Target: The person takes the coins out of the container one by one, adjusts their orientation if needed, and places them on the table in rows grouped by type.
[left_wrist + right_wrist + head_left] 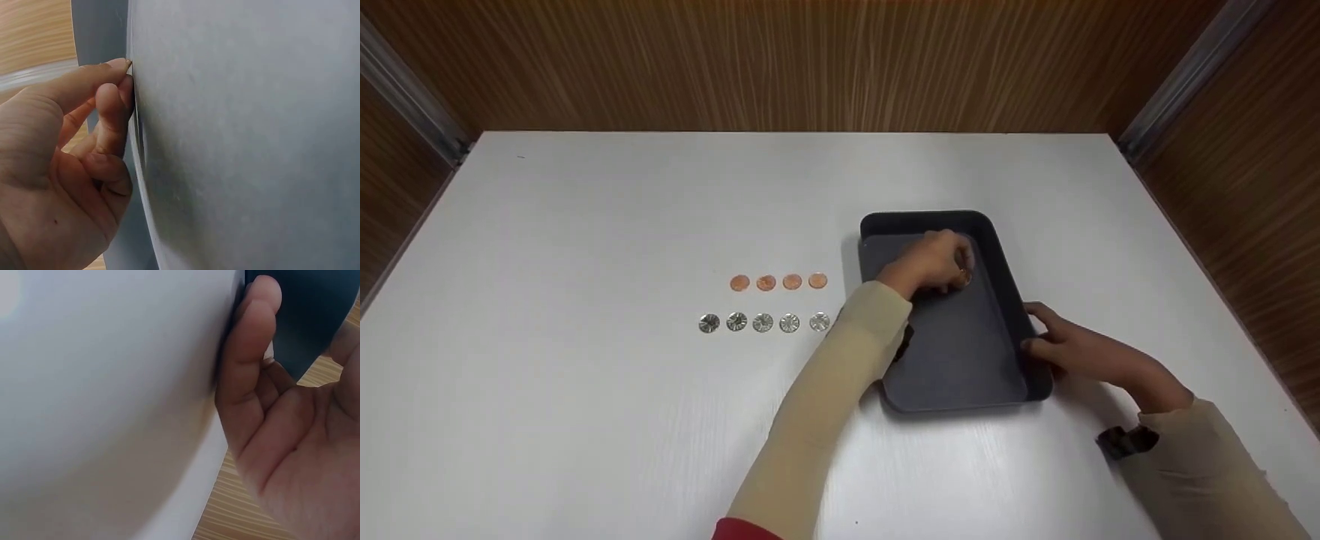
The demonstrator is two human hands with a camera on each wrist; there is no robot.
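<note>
A dark tray [1005,300] is lying on the white surface [585,420], right of centre. The left hand [934,262] is being held inside the tray near its far end, fingers curled, and a copper coin [962,278] is being pinched at the fingertips, just above or on the tray floor; which of the two cannot be told. The right hand [1072,349] is being rested against the tray's right rim, fingers fairly straight and touching the outer wall. Left of the tray, four copper coins [778,282] are lying in a row, and five silver coins [763,322] are lined up just in front of them.
</note>
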